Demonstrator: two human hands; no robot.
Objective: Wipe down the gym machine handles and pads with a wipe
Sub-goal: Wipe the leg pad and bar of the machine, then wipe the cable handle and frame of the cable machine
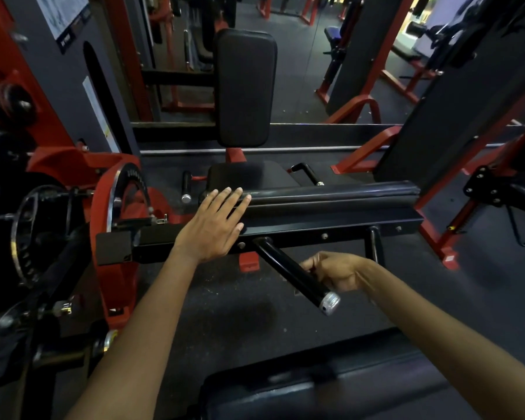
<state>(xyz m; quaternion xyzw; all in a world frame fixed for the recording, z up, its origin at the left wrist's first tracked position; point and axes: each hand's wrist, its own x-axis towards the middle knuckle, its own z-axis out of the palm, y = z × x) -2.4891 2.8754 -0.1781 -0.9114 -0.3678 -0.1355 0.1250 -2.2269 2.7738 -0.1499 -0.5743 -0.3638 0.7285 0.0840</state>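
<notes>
The left hand [214, 224] lies flat, fingers straight, on the black roller pad [331, 192] and crossbar at 11 o'clock of the handle [294, 275]. The right hand [335, 269], blurred, curls at the handle's 3 o'clock side; whether it grips the handle or holds a wipe cannot be told

The handle [288, 272] at five o'clock is smooth, glossy black tube with a bright, brushed-looking metal end cap [331, 303]. The long roller pad [331, 192] at three o'clock wears shiny black vinyl-like covering. The back pad [244, 86] at twelve o'clock looks matt and finely grained. The frame [103, 213] at nine o'clock is painted red metal, fairly glossy. The floor [240, 316] looks dull, speckled rubber.
</notes>
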